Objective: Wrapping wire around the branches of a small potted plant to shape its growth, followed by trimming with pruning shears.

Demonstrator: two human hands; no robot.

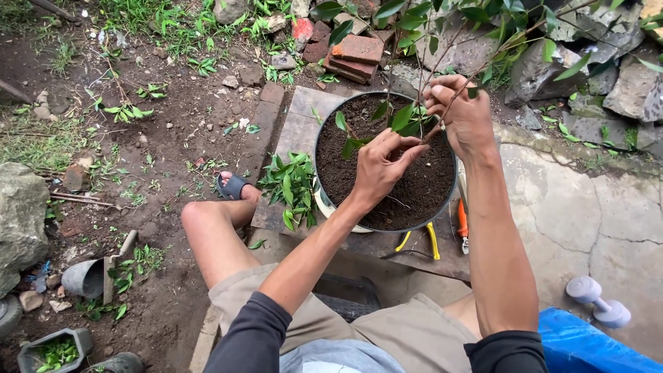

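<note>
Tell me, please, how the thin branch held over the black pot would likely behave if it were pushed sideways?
The thin branch would probably bend rather than snap: it is slender, long and leafy. It likely weighs little, since the right hand pinches it lightly. The left hand works lower stems above the pot.

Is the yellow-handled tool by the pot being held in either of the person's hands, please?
No: the yellow-handled tool lies on the slab beside the pot, while both hands, left hand and right hand, grip the plant's stems.
</note>
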